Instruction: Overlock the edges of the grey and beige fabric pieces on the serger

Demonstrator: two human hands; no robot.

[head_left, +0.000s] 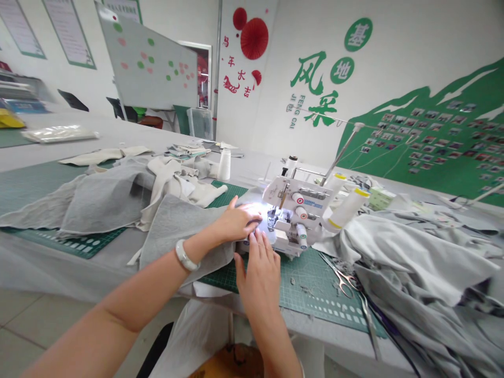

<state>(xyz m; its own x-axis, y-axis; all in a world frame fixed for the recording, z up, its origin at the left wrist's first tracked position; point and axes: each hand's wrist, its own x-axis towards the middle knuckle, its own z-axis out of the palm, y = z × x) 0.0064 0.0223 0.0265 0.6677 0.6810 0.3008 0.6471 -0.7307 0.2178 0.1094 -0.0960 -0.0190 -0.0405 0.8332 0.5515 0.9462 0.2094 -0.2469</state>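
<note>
At the lit bed of a white overlock sewing machine, both hands work on a piece of grey fabric. My left hand, with a white bangle on its wrist, has its thumb and fingers closed on the fabric edge just left of the presser foot. My right hand lies palm down in front of the bed, fingers stretched out and tips against the fabric, thumb apart. The fabric trails left from the machine over the table. Exactly what lies under my fingertips is partly hidden.
Scissors and metal tweezers lie right of the machine beside heaped grey fabric. Thread cones stand behind it. More fabric pieces cover the green cutting mat on the left. A white cone stands behind.
</note>
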